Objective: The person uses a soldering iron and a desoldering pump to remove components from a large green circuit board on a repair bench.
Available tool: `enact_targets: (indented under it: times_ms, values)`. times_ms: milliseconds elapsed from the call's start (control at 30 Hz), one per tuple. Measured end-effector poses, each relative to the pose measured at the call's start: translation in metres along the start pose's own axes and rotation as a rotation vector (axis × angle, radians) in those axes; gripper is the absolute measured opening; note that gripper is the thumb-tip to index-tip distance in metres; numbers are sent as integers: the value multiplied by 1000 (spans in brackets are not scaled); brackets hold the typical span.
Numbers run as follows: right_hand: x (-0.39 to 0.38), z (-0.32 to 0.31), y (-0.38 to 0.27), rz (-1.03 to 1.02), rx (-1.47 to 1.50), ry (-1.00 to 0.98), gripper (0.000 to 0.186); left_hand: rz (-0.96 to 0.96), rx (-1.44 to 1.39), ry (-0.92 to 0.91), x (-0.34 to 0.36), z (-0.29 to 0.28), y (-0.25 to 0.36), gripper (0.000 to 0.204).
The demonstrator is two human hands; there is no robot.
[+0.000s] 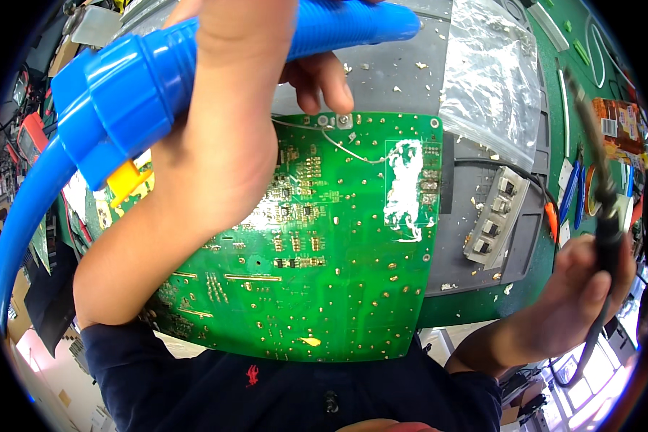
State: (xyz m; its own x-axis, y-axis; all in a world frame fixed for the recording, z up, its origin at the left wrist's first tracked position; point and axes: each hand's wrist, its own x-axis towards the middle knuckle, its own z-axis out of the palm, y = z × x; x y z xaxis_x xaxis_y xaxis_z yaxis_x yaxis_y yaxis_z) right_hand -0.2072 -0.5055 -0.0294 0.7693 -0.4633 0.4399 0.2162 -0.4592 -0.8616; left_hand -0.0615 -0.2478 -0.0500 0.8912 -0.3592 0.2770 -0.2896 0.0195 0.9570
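Note:
My left forearm comes up from the lower left, and my left hand (241,86) is wrapped across a blue segmented hose (345,21), with its fingertips curled below it. The hose has a thick blue joint and a yellow lever (126,183). Those fingertips are close to the far edge of a large green circuit board (338,288), which is tilted against my shirt. A white patch and a thin wire show on the board. On the right, my right hand (587,284) is closed round the dark handle of a soldering iron (605,187), its metal shaft pointing up, slightly blurred.
Beyond the board lies a grey tray (396,72) with white crumbs. On it are a clear plastic bag (489,72) and a strip with several small black parts (495,219). Blue-handled tools (572,191) and an orange packet (619,126) lie on the green mat at right.

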Motion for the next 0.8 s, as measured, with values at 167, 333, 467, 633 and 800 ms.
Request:
enact_targets:
  times_ms: [167,333,467,633,800]
  values:
    - [-21,4,14,90,414,-217,32,-7,7,-42,0,-4,-1,57]
    - [-28,15,19,93,409,-173,29,-18,24,-78,-1,-6,-3,56]
    - [-33,23,13,116,275,-200,30,-20,34,-90,-2,-7,-4,56]
    - [-34,25,11,32,211,-201,29,-28,49,-114,-4,-8,-4,55]
    - [-35,26,12,17,216,-210,29,-32,66,-134,-5,-9,-3,55]
